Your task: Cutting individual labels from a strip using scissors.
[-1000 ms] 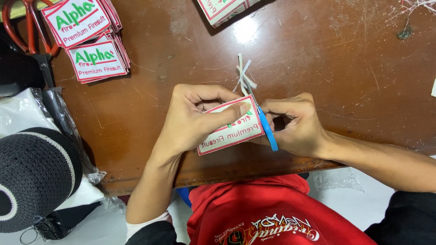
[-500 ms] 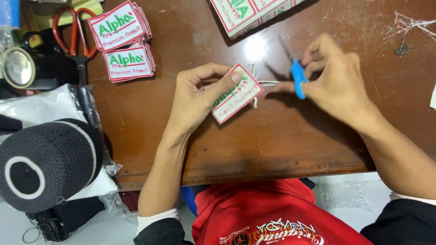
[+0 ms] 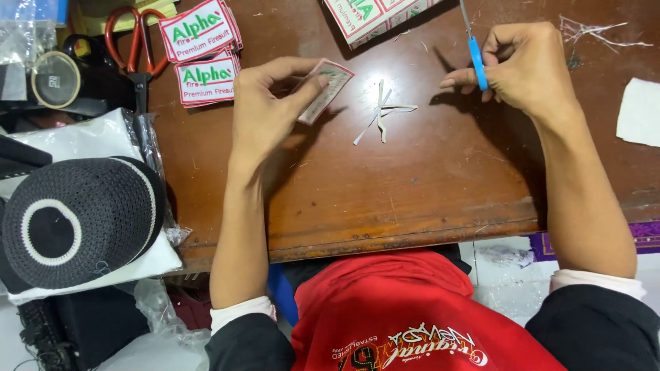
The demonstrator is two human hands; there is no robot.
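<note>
— Item one, the hands: how do they sit?

— My left hand (image 3: pixel 265 113) is raised over the wooden table (image 3: pixel 412 185), wrist bent, fingers curled round a small white patch with red border (image 3: pixel 324 91). Thumb and fingertips pinch it along one edge, so it stands tilted off the surface. My right hand (image 3: pixel 529 69) rests further to the right, well apart from the left, fingers folded shut around a blue-handled snipper (image 3: pixel 474 55); its thin metal tip points away from me, toward the far edge.

— Item two, between the hands?

— White trimmed strips (image 3: pixel 381 113), a loose little heap lying flat on the wood, just beside the patch and nearer to the left hand than to the right.

— Item three, the surface?

— Brown, worn, scratched, with a chipped near edge. Far left: two stacks of matching patches (image 3: pixel 203 51), and red-handled scissors (image 3: pixel 137 48) just beside them. Far centre: another stack of patches (image 3: pixel 375 17), partly cut off by the frame. Far right: thread scraps (image 3: pixel 591 31) and a white cloth piece (image 3: pixel 639 110).

— Item four, surroundings?

— A black knitted cap with white ring (image 3: pixel 72 230) on white folded fabric to my left, off the table. My red shirt (image 3: pixel 412 316) below its edge.
</note>
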